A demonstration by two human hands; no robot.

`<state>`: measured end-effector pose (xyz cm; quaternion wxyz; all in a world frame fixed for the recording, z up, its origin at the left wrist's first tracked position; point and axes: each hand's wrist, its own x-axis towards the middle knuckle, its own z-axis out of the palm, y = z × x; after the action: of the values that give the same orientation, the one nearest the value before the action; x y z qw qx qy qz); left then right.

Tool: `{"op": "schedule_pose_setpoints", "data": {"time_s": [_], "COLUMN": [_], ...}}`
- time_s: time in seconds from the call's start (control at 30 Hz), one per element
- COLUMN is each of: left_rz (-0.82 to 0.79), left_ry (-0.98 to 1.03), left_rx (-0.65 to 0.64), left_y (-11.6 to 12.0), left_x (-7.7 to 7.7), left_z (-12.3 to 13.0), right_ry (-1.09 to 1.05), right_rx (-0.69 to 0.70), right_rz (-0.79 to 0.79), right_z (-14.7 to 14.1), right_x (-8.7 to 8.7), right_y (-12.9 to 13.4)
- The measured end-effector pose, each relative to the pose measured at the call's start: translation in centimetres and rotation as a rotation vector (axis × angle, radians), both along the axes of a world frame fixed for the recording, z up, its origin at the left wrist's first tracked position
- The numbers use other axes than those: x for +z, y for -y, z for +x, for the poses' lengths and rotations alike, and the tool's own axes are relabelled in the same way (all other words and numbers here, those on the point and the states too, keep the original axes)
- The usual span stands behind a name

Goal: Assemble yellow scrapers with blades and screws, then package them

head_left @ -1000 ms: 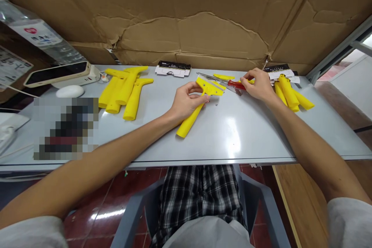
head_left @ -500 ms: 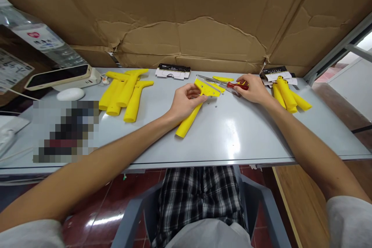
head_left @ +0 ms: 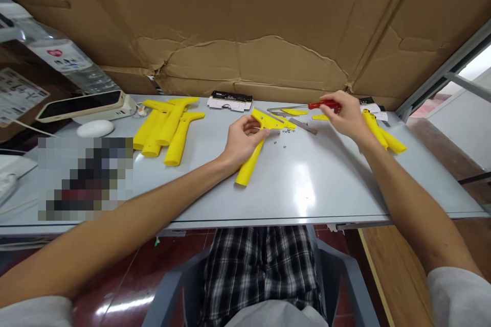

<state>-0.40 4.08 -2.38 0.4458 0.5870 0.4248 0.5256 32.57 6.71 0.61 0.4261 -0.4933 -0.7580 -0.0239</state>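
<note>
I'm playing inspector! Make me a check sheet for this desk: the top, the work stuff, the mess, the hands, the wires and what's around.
Surface: grey desk, shiny, with a bright glare patch.
Job's things: yellow T-shaped tool and red-handled screwdriver, both in hand.
Clutter: small metal pieces scattered about; metal strip lying loose; yellow handles piled at the left; phone and water bottle further left.
Hands: left hand grips the tool; right hand holds the screwdriver. Whether its tip touches anything: cannot tell.
Cables: white cable at the far left.
Surroundings: brown cardboard behind the desk.
</note>
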Motion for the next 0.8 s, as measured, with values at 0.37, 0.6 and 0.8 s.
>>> {"op": "schedule_pose_setpoints", "data": {"time_s": [0.37,0.6,0.8], "left_rz": [-0.014,-0.010,-0.012], "left_ry": [0.030,0.022,0.016], "left_rx": [0.069,0.057,0.053], "left_y": [0.0,-0.1,-0.1], "left_x": [-0.3,-0.4,-0.3], "left_z": [0.2,0.2,0.2], "right_ry": [-0.496,-0.572,-0.558], "right_rx": [0.077,0.144,0.146], "right_rz": [0.123,0.036,0.014], "right_z": [-0.7,0.3,0.2], "right_x": [2.5,2.5,2.6], "right_y": [1.8,1.6,1.7]}}
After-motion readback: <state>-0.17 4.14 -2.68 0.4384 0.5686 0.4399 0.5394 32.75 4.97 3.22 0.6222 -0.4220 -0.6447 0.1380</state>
